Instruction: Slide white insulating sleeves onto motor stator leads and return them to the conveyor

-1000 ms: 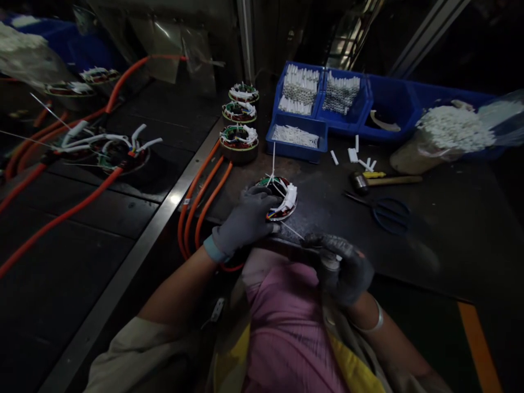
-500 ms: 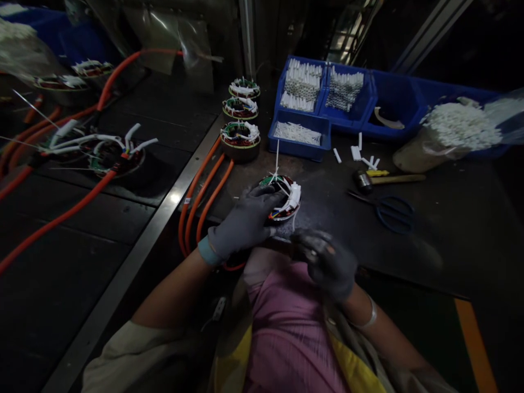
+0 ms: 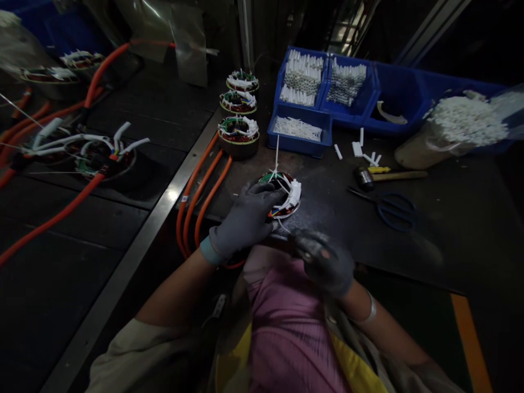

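A motor stator (image 3: 293, 197) with white sleeves, coloured wires and green and copper-brown parts lies near the bench's front edge. My gloved left hand (image 3: 249, 213) is closed over its left side, fingers reaching into the ring. From the stator's top a thin white cable tie (image 3: 277, 152) sticks up. Another thin white strand (image 3: 283, 225) curves from the stator's lower edge to the fingers of my gloved right hand (image 3: 323, 259). That hand is curled closed, just off the bench edge, and slightly blurred; the strand's end is hidden in it.
Behind are blue bins (image 3: 356, 114) of white tubes and a small blue tray (image 3: 301, 147) of white pieces. To the right lie a hammer (image 3: 399, 176), scissors (image 3: 395, 210) and a bag of white tubes (image 3: 466, 123). Several stators (image 3: 238, 134) and orange cables (image 3: 200, 180) sit left.
My right hand has shifted slightly left, and the white strand now curves lower and nearer my left thumb. My left hand stays on the stator. The view has shifted slightly.
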Demonstrator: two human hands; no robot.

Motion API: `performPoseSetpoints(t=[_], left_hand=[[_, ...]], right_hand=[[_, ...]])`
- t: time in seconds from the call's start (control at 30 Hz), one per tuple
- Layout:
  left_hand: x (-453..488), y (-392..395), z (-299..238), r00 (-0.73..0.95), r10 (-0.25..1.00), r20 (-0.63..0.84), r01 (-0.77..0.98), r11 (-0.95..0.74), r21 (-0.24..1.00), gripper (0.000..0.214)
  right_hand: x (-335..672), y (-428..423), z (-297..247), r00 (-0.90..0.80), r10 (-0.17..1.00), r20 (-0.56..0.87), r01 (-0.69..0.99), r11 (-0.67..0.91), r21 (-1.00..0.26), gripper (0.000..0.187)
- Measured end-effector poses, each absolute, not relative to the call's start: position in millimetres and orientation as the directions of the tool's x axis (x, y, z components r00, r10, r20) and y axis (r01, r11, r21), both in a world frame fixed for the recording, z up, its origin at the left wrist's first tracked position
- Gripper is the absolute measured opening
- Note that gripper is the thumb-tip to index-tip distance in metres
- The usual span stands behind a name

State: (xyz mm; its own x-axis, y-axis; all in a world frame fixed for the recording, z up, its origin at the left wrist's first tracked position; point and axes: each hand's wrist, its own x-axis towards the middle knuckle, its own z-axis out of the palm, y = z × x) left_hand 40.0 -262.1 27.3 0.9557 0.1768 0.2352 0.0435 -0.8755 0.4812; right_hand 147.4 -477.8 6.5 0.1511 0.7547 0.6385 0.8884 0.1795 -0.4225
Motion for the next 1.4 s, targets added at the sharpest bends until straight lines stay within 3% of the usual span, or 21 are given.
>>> performPoseSetpoints(t=[0.07,0.2,0.27,0.33,0.43,0.8,0.93,1.07,1.2,1.3,1.4], left_hand=[[37.7,-260.3,27.8,0.961,0.159,0.225,0.03,-0.871,0.49,0.072],[28.7,-252.9,28.6,0.962,0.154,0.226,-0.01,-0.804,0.594,0.086],[25.2,-250.1,27.3,0.959,0.151,0.24,-0.035,-0.776,0.63,0.075],[24.0,-249.2,24.5,0.952,0.123,0.281,-0.089,-0.767,0.636,0.054],[25.0,-250.3,19.0,0.93,0.089,0.357,-0.166,-0.765,0.623,0.037],[24.3,-253.5,17.2,0.899,0.106,0.424,-0.224,-0.722,0.655,0.036],[23.9,-258.4,23.5,0.908,0.139,0.396,-0.181,-0.721,0.669,0.036],[27.2,-261.2,24.7,0.921,0.189,0.34,-0.115,-0.704,0.701,0.027],[34.5,-268.5,21.8,0.873,0.291,0.391,-0.064,-0.727,0.684,0.017],[35.8,-271.6,21.9,0.836,0.343,0.428,-0.01,-0.77,0.638,0.011],[30.7,-266.4,26.1,0.872,0.245,0.425,-0.046,-0.822,0.568,0.018]], right_hand=[[149.8,-459.6,-4.0,0.183,0.781,0.598,0.841,0.191,-0.506,0.035],[147.2,-434.8,-13.2,0.539,0.744,0.394,0.497,0.097,-0.862,0.018],[144.2,-431.0,-11.2,0.651,0.713,0.259,0.306,0.065,-0.95,0.015],[141.4,-430.7,-7.6,0.697,0.691,0.192,0.238,0.029,-0.971,0.016],[138.5,-432.4,-2.5,0.726,0.649,0.225,0.292,0.005,-0.956,0.015],[140.0,-425.4,10.1,0.672,0.673,0.309,0.495,-0.098,-0.864,0.009],[146.2,-420.2,14.2,0.578,0.751,0.319,0.643,-0.179,-0.744,0.012],[155.1,-421.7,18.7,0.422,0.824,0.379,0.784,-0.121,-0.609,0.022],[156.9,-429.5,23.0,0.466,0.831,0.303,0.643,-0.084,-0.761,0.024],[154.9,-434.0,25.3,0.51,0.785,0.351,0.599,-0.031,-0.8,0.021],[160.9,-431.5,28.3,0.394,0.786,0.476,0.784,-0.017,-0.62,0.015]])
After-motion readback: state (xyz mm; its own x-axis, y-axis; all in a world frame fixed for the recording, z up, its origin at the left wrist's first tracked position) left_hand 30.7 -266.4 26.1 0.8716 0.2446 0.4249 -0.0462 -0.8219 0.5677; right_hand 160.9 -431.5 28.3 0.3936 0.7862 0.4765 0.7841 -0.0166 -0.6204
